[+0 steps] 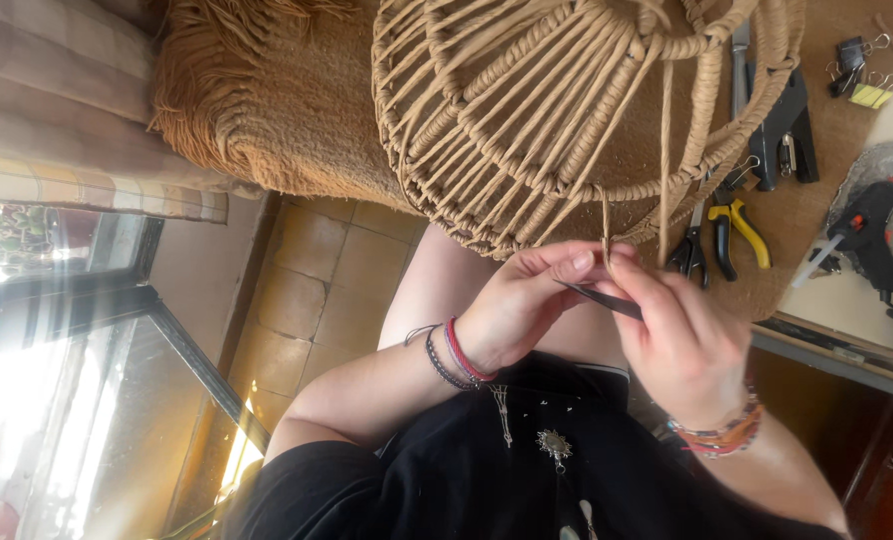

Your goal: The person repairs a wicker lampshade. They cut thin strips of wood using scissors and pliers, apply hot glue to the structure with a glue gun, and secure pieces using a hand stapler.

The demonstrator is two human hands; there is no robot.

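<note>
A round openwork basket (527,120) woven of tan cord lies on a brown surface in front of me. A loose cord strand (607,225) hangs from its rim. My left hand (522,305), with red and dark bracelets at the wrist, pinches the end of that strand between thumb and fingers. My right hand (682,345), with beaded bracelets at the wrist, touches the left hand and grips a thin dark flat tool (607,300) that points toward the left palm. A second strand (665,160) hangs just right of the first.
Right of the basket lie yellow-handled pliers (742,232), black pliers (689,255), a black punch tool (789,130), binder clips (857,65) and a black glue gun (867,235). A fringed woven mat (267,110) lies left, with tiled floor (337,285) and a window (57,330) beyond.
</note>
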